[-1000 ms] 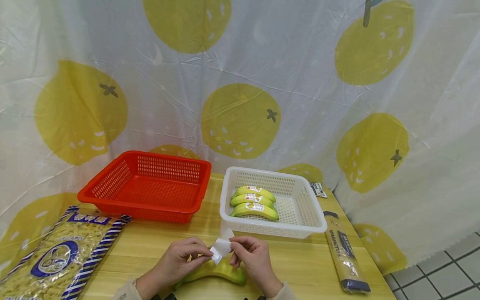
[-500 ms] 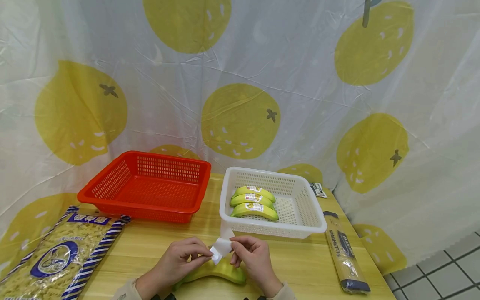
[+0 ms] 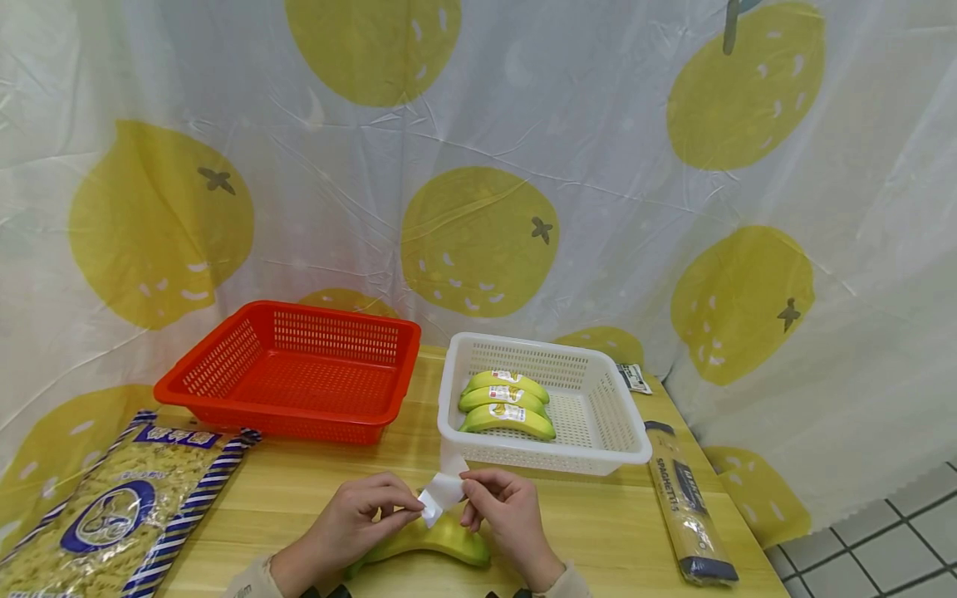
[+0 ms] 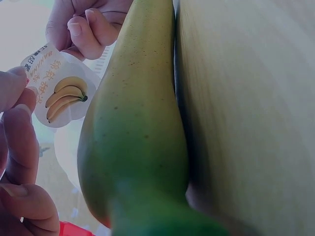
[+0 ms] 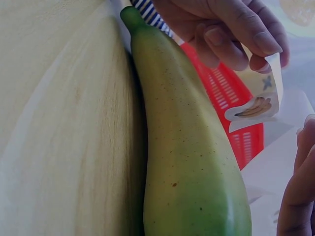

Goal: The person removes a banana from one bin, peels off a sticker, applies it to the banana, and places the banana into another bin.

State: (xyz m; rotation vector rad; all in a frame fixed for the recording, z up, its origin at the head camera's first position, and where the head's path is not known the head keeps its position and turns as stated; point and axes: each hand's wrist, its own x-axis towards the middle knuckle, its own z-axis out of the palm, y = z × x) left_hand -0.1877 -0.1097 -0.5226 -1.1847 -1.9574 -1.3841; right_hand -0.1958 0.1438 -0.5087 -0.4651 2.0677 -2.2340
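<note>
A banana (image 3: 434,540) lies on the wooden table in front of the person. Above it, the left hand (image 3: 374,511) pinches one corner of a white sticker (image 3: 439,501) between thumb and index finger. The sticker (image 4: 66,96) carries a printed picture of bananas and some lettering in the left wrist view. Thumb and index finger of the right hand (image 3: 504,511) pinch white backing paper (image 5: 290,118) at the sticker's other side. Neither hand grips the banana, which both wrist views show up close.
Three stickered bananas (image 3: 507,407) lie in a white basket (image 3: 549,458) at the back. Left of it stands a red basket (image 3: 299,378). A bag of pasta (image 3: 120,507) lies at the left, a spaghetti pack (image 3: 688,507) at the right edge, and a patterned curtain (image 3: 329,208) hangs behind.
The right hand's fingertips have shifted very slightly at the paper's edge. Otherwise hands, sticker and banana stay where they were.
</note>
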